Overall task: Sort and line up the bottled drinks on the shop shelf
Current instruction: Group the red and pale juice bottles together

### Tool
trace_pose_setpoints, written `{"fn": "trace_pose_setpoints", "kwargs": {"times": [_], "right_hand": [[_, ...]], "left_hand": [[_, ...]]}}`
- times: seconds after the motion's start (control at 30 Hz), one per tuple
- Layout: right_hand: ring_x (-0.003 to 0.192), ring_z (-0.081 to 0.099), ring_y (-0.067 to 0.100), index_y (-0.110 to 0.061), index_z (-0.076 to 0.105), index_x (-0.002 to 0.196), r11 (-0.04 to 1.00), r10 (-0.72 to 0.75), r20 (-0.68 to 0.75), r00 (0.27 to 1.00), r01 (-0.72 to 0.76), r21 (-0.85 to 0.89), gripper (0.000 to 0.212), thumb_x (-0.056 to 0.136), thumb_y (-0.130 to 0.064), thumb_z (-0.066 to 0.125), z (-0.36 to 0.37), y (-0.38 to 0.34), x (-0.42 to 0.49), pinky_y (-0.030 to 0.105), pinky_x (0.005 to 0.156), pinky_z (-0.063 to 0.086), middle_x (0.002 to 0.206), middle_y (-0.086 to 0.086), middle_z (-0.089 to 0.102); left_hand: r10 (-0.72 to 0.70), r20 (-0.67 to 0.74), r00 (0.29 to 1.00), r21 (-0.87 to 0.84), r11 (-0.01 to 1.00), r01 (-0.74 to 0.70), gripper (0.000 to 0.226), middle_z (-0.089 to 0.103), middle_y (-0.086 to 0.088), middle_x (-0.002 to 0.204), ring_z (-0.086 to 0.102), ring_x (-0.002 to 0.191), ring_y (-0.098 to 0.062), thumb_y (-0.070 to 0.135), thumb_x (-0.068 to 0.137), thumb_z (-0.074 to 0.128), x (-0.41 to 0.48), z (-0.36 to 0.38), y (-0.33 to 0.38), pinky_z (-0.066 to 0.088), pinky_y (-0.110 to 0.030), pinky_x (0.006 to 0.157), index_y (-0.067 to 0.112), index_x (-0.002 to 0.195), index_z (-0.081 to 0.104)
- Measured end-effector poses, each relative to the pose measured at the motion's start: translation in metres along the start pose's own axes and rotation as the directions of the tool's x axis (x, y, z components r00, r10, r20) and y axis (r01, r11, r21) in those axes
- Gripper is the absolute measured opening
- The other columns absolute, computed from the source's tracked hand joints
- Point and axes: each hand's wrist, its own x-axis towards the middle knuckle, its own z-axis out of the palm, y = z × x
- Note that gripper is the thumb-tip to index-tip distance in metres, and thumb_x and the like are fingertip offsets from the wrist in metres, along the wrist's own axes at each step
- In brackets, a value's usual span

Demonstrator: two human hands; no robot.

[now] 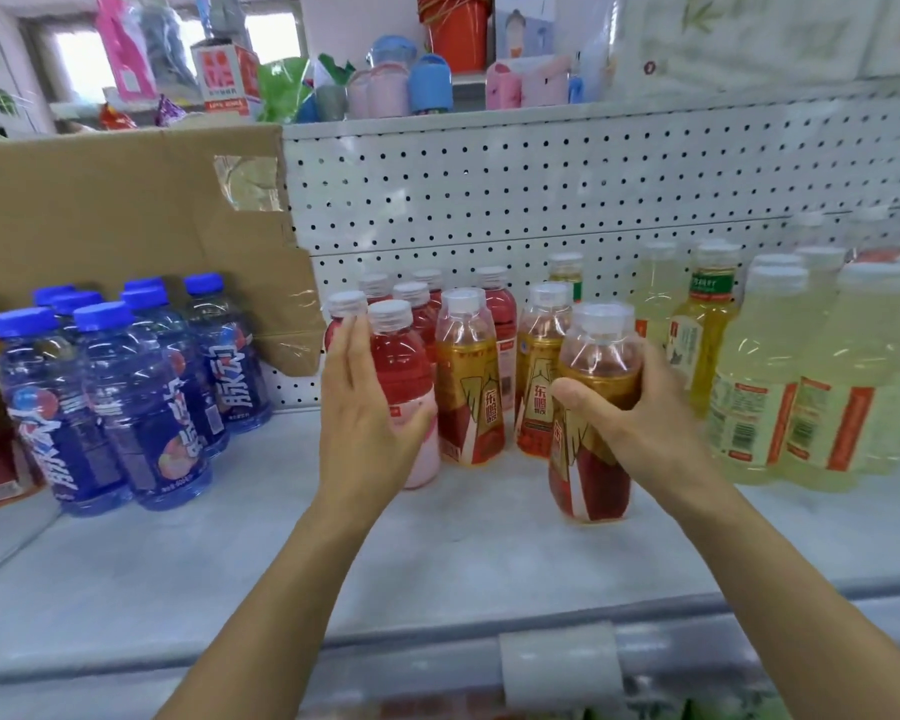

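My right hand (640,407) grips a gold-and-red labelled bottle (593,459) with amber drink, standing on the grey shelf (437,558) in front of the others. Two more gold-and-red bottles (470,376) stand just behind it. My left hand (365,407) lies with straight fingers against the left side of a red drink bottle with a pink label (404,371). Several more red drink bottles (427,298) stand behind that one. Blue-capped blue bottles (126,387) are grouped at the left. Pale yellow bottles (780,376) and a green-labelled yellow tea bottle (705,324) stand at the right.
A white pegboard (541,200) backs the shelf. A brown cardboard sheet (126,210) leans behind the blue bottles. An upper shelf holds pink and blue cups (411,85) and a red bucket (458,28). A price tag holder (559,662) sits on the shelf's front rail.
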Motion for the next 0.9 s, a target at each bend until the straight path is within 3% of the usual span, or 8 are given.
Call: {"fn": "trace_pose_setpoints", "kwargs": {"times": [0.07, 0.13, 0.27, 0.47, 0.67, 0.73, 0.83, 0.9], "right_hand": [[0.089, 0.058, -0.015, -0.039, 0.043, 0.123, 1.0, -0.008, 0.002, 1.0, 0.008, 0.018, 0.073, 0.062, -0.064, 0.076, -0.002, -0.001, 0.0, 0.016, 0.069, 0.042, 0.104, -0.03, 0.054], [0.091, 0.056, -0.011, -0.039, 0.041, 0.126, 1.0, -0.012, -0.001, 1.0, 0.012, 0.026, 0.077, 0.061, -0.065, 0.073, -0.005, 0.0, 0.002, 0.017, 0.07, 0.041, 0.105, -0.031, 0.052], [0.095, 0.053, -0.009, -0.038, 0.039, 0.126, 1.0, -0.016, 0.009, 1.0, 0.016, 0.021, 0.07, 0.069, -0.06, 0.074, -0.016, 0.007, 0.006, 0.019, 0.07, 0.042, 0.107, -0.029, 0.053], [0.099, 0.054, -0.005, -0.044, 0.038, 0.123, 0.999, -0.003, 0.067, 0.998, 0.0, 0.053, 0.076, 0.058, -0.073, 0.066, -0.035, 0.014, 0.01, 0.02, 0.069, 0.044, 0.11, -0.028, 0.053], [0.102, 0.06, 0.004, -0.046, 0.046, 0.116, 0.993, -0.005, 0.195, 0.981, -0.019, 0.119, 0.073, 0.054, -0.078, 0.069, -0.05, 0.019, 0.016, 0.027, 0.071, 0.049, 0.112, -0.019, 0.059], [0.102, 0.061, 0.005, -0.05, 0.048, 0.112, 0.99, -0.02, 0.217, 0.976, -0.011, 0.14, 0.075, 0.049, -0.086, 0.069, -0.053, 0.019, 0.016, 0.028, 0.072, 0.05, 0.112, -0.017, 0.061], [0.101, 0.059, -0.001, -0.054, 0.045, 0.116, 0.991, -0.032, 0.222, 0.974, 0.002, 0.135, 0.083, 0.044, -0.09, 0.068, -0.054, 0.023, 0.012, 0.026, 0.073, 0.05, 0.113, -0.024, 0.058], [0.1, 0.055, -0.015, -0.055, 0.035, 0.126, 0.995, -0.045, 0.213, 0.976, 0.025, 0.099, 0.09, 0.048, -0.08, 0.074, -0.052, 0.03, 0.006, 0.023, 0.079, 0.046, 0.111, -0.043, 0.052]], "left_hand": [[0.109, -0.037, 0.993, -0.035, 0.993, -0.11, 0.096, 0.012, -0.004, 0.165, 0.007, 0.153, -0.01, 0.023, 0.087, 0.075, 0.0, 0.004, 0.019, 0.01, -0.022, 0.123, 0.013, 0.158, 0.011], [0.136, 0.05, 0.989, -0.117, 0.985, -0.13, 0.093, 0.005, 0.007, 0.165, -0.004, 0.15, 0.001, 0.027, 0.092, 0.068, 0.009, 0.012, 0.042, 0.0, -0.011, 0.116, 0.021, 0.159, 0.004], [-0.09, 0.195, 0.977, -0.252, 0.958, 0.139, 0.092, -0.004, 0.005, 0.167, -0.004, 0.152, -0.011, 0.031, 0.098, 0.061, 0.041, 0.039, 0.069, 0.003, -0.028, 0.119, 0.022, 0.159, -0.007], [-0.278, 0.097, 0.956, -0.199, 0.935, 0.292, 0.066, 0.032, -0.014, 0.158, 0.027, 0.146, -0.031, 0.025, 0.102, 0.049, 0.074, 0.064, 0.08, 0.025, -0.047, 0.12, 0.008, 0.157, 0.016], [-0.117, 0.192, 0.974, -0.049, 0.99, 0.129, 0.055, 0.047, -0.01, 0.15, 0.028, 0.147, -0.024, 0.031, 0.107, 0.041, 0.064, 0.052, 0.078, 0.021, -0.044, 0.121, 0.009, 0.155, 0.026], [-0.088, 0.195, 0.977, -0.093, 0.99, 0.107, 0.057, 0.058, -0.002, 0.141, 0.032, 0.145, -0.02, 0.037, 0.106, 0.042, 0.053, 0.043, 0.079, 0.023, -0.043, 0.119, 0.017, 0.156, 0.025], [-0.108, 0.179, 0.978, -0.281, 0.947, 0.156, 0.067, 0.073, 0.01, 0.103, 0.053, 0.124, -0.007, 0.053, 0.099, 0.048, 0.029, 0.033, 0.085, 0.035, -0.03, 0.102, 0.03, 0.156, 0.02], [-0.165, 0.206, 0.964, -0.405, 0.883, 0.238, 0.08, 0.066, 0.01, 0.119, 0.057, 0.117, -0.005, 0.062, 0.089, 0.055, 0.008, 0.034, 0.086, 0.043, -0.031, 0.097, 0.042, 0.154, 0.014]]}}
